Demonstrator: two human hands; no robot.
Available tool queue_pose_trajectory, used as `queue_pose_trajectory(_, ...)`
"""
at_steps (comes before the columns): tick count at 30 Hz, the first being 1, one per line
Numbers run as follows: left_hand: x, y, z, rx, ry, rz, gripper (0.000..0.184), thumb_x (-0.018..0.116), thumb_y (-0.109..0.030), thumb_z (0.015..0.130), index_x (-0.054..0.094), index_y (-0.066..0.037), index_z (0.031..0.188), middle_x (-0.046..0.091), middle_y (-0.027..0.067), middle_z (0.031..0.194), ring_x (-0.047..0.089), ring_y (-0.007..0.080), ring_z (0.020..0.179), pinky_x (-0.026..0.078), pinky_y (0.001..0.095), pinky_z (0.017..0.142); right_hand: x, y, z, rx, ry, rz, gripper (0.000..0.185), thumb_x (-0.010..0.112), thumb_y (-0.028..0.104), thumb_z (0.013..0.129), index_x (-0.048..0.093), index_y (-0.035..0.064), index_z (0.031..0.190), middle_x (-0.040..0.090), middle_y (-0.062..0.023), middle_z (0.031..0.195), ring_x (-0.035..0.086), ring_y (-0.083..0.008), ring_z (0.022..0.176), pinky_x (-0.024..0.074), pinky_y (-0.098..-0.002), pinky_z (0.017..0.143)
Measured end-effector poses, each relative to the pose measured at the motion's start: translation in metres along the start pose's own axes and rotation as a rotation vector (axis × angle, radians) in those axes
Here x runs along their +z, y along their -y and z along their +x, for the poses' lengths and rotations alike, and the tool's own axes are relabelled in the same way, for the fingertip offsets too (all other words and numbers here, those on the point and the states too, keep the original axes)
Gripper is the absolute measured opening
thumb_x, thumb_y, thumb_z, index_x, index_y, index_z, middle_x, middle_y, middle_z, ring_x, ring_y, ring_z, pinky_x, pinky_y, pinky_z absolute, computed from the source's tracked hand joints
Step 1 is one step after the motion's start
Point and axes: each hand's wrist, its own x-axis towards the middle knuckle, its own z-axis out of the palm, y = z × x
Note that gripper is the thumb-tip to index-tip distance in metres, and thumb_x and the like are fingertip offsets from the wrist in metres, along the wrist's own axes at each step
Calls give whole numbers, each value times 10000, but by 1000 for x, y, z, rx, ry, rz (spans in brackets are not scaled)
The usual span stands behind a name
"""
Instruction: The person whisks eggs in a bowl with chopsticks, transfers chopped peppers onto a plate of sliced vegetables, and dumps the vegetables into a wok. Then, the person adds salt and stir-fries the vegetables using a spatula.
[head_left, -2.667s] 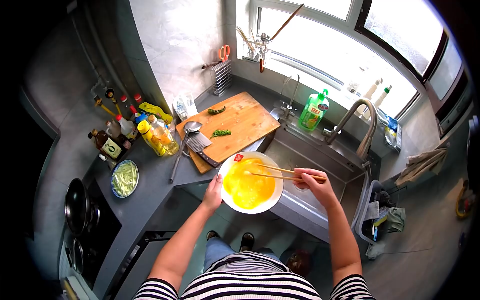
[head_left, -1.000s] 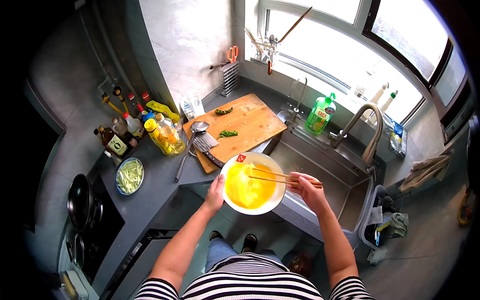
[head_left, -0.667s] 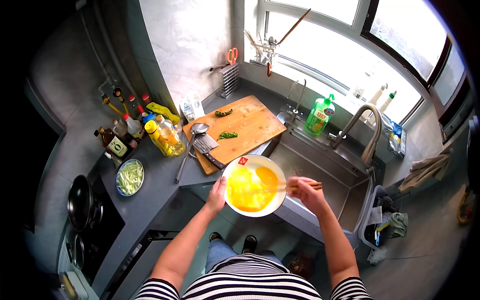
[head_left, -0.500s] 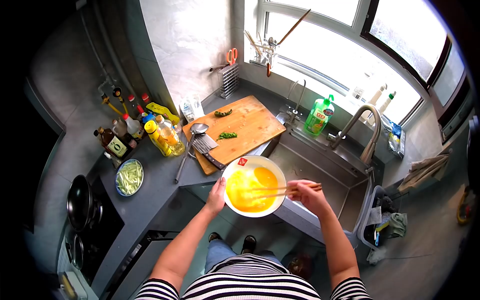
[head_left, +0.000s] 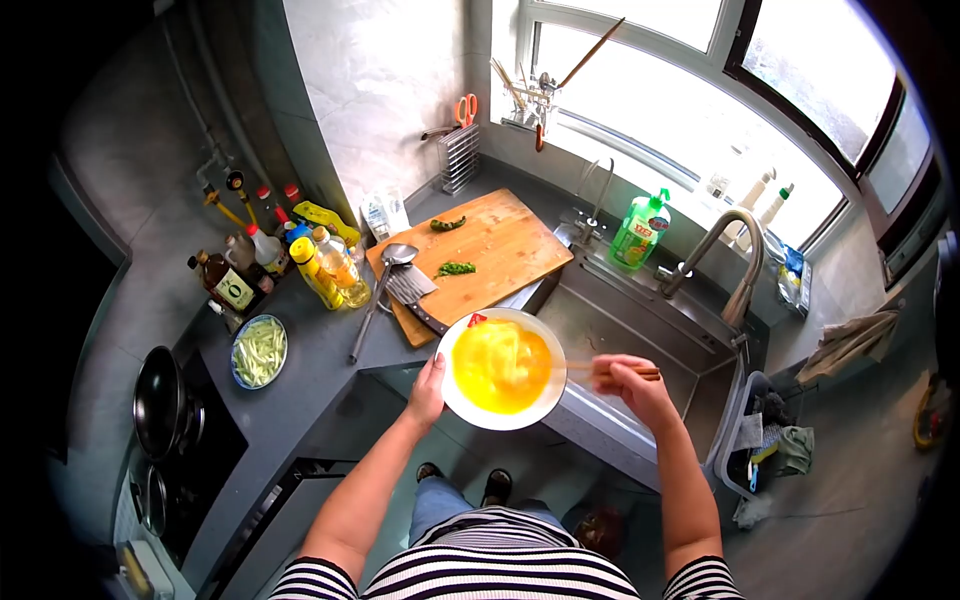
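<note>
A white bowl (head_left: 548, 398) of yellow beaten egg (head_left: 500, 366) is held at its left rim by my left hand (head_left: 428, 390). My right hand (head_left: 630, 382) grips wooden chopsticks (head_left: 648, 373) at the bowl's right side; their front part is smeared by motion, and the tips cannot be made out. Behind the bowl lies a wooden cutting board (head_left: 500, 240) with one green pepper (head_left: 447, 224) and some chopped green pieces (head_left: 456, 268). A cleaver (head_left: 412, 290) and a metal ladle (head_left: 398, 254) rest on the board's left side.
The steel sink (head_left: 640, 335) with a faucet (head_left: 745, 270) is to the right, a green soap bottle (head_left: 640, 230) behind it. Left are a plate of pale green strips (head_left: 260, 352), several bottles (head_left: 325, 270) and a black pan (head_left: 160, 402) on the stove.
The bowl has shifted slightly left and its red label has turned a little left. My right hand has moved a bit to the right with the chopsticks, which are more blurred.
</note>
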Motion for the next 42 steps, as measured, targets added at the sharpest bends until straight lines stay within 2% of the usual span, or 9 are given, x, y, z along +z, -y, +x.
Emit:
queue_pose_trajectory(4,-3,8,3,6,-19,10,542,349,-437,1029,477,-4,1328,601,99,1214,567,160,1085,429,277,944,-3,5,2,-128,-104,-56,247,543,105,950,647,-42,1118,684,-139,988,688,-209,864,585,-322,793)
queue_pose_trajectory(17,12,-2,-2,10,29,-47,555,361,-446,1024,469,-4,1342,598,102,1232,558,169,1117,416,287,964,4,37,8,17,-93,-241,253,548,101,950,643,-14,1154,695,-105,988,690,-202,858,579,-314,811)
queue_pose_trajectory(20,10,6,5,-35,0,34,556,359,-448,1024,471,-3,1339,600,104,1229,558,166,1118,420,285,959,34,5,21,-116,106,-287,242,563,125,945,664,-15,1115,699,-129,968,701,-204,839,594,-327,770)
queue_pose_trajectory(22,7,12,9,14,-4,35,558,356,-450,1024,473,-3,1337,601,105,1227,560,165,1114,425,285,954,36,32,8,115,106,-285,230,560,131,946,680,-10,1083,699,-116,930,699,-191,817,597,-318,748)
queue_pose_trajectory(25,9,3,5,-5,7,14,555,353,-448,1025,477,-5,1335,602,105,1225,563,165,1108,431,288,948,14,45,11,-18,-121,-318,233,559,140,948,679,-13,1077,698,-115,933,697,-182,808,595,-312,748)
queue_pose_trajectory(30,8,5,7,28,-17,60,548,356,-441,1027,480,0,1329,600,105,1227,567,164,1099,433,290,946,23,38,14,83,67,-318,240,543,123,955,667,-20,1103,695,-119,952,698,-188,774,595,-301,729)
queue_pose_trajectory(34,13,0,4,11,12,10,536,356,-423,1031,478,8,1326,599,106,1227,562,165,1109,427,287,954,27,18,29,-192,-60,-319,237,549,141,957,669,-13,1092,697,-116,930,697,-181,784,592,-289,727)
queue_pose_trajectory(38,9,2,9,29,29,-23,532,355,-415,1033,468,10,1333,591,109,1240,555,166,1125,421,286,963,11,41,17,79,37,-304,239,568,134,948,663,-26,1099,695,-119,965,700,-187,807,595,-305,765)
queue_pose_trajectory(42,15,-7,7,19,22,19,538,357,-423,1031,465,9,1333,590,106,1241,559,165,1118,423,282,960,36,16,31,-131,-20,-299,237,568,129,952,662,-32,1098,694,-120,970,699,-186,806,592,-316,784)
